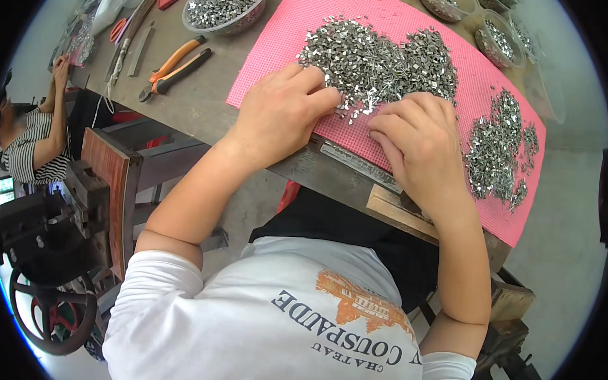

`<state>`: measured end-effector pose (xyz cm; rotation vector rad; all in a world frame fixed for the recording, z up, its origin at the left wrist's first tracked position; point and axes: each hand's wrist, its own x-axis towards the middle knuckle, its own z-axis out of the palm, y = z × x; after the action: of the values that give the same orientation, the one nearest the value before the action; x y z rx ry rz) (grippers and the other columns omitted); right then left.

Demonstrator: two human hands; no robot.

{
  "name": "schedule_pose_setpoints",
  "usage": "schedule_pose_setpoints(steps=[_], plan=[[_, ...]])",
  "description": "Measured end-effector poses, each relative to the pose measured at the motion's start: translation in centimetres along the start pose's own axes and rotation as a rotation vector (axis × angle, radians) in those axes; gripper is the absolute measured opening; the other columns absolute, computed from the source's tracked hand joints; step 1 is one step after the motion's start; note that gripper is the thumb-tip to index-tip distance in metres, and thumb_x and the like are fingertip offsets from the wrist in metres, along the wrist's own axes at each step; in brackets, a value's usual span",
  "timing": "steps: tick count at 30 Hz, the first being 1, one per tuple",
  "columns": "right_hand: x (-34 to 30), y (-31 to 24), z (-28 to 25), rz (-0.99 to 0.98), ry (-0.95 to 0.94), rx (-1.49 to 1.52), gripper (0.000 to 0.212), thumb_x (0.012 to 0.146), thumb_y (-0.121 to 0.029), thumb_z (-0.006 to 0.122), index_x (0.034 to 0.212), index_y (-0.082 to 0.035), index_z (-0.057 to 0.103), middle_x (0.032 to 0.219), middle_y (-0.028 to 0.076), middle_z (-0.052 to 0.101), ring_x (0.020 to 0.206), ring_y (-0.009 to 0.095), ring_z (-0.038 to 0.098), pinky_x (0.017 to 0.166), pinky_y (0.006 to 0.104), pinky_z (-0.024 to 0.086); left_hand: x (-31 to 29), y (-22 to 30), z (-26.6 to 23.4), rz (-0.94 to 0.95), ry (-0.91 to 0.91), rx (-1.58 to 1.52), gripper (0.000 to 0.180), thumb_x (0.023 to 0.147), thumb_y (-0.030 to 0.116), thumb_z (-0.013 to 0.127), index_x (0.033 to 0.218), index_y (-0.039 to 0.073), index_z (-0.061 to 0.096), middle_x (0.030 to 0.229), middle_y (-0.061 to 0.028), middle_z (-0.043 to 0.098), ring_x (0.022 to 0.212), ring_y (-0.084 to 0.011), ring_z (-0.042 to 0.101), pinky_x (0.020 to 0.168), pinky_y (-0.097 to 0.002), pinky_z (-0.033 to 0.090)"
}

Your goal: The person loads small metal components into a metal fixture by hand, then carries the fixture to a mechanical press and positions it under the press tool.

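Note:
A heap of small, shiny metal pieces (382, 59) covers the middle of a pink textured mat (268, 55). At the heap's near left edge, my left hand (283, 109) has its fingers curled together, with the fingertips hidden from view. My right hand (419, 140) rests at the near right edge, thumb and fingers drawn together; what lies between them is too small to make out. A few loose pieces (352, 114) lie on the mat between my two hands. Farther right is a second pile of metal pieces (493, 143), apart from my right hand.
Orange-and-black pliers (174, 68) lie on the table left of the mat. Behind them stands a clear bowl of metal pieces (226, 10). More filled plastic bowls (500, 43) stand at the far right. Another person (34, 137) works at the left, beside a machine with a handwheel (52, 308).

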<state>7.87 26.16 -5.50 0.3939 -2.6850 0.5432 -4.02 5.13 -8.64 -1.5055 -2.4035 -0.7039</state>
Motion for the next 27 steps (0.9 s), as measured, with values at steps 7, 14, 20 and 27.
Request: schedule_pose_setpoints(steps=[7,14,20,27], plan=[[1.2,0.7,1.4,-0.042,0.000,0.007,0.012,0.081,-0.009,0.079,0.092,-0.007,0.074,0.096,0.004,0.070,0.099,0.026,0.062,0.092,0.0411,0.045,-0.7,0.4,-0.1,-0.037,0.016,0.110,0.017,0.083,0.008,0.067,0.098,0.016,0.067,0.093,-0.0011,0.060,0.090,-0.0249,0.061,0.075,-0.0393,0.052],[2.9,1.0,1.3,-0.128,-0.110,-0.079,0.010,0.081,-0.011,0.076,0.091,-0.007,0.075,0.098,0.003,0.068,0.103,0.024,0.061,0.092,0.0394,0.046,-1.1,0.2,-0.4,-0.059,0.068,-0.004,0.013,0.082,0.010,0.075,0.093,0.016,0.072,0.092,-0.0010,0.063,0.088,-0.0238,0.063,0.075,-0.0387,0.052],[4.0,1.3,1.4,-0.227,-0.174,-0.122,0.009,0.084,-0.011,0.068,0.087,-0.005,0.072,0.104,0.004,0.067,0.108,0.023,0.059,0.094,0.0384,0.046,-1.4,-0.4,-0.7,-0.199,0.066,-0.230,0.016,0.078,0.013,0.084,0.092,0.013,0.075,0.092,-0.0019,0.067,0.089,-0.0247,0.066,0.077,-0.0376,0.055],[2.4,1.8,2.5,-0.215,-0.162,-0.225,0.013,0.086,-0.011,0.061,0.096,-0.005,0.068,0.113,0.006,0.065,0.112,0.023,0.059,0.094,0.0375,0.046,-0.2,-0.3,-0.8,-0.097,0.031,-0.216,0.013,0.078,0.011,0.083,0.089,0.014,0.077,0.095,-0.0023,0.068,0.089,-0.0250,0.068,0.076,-0.0377,0.055]])
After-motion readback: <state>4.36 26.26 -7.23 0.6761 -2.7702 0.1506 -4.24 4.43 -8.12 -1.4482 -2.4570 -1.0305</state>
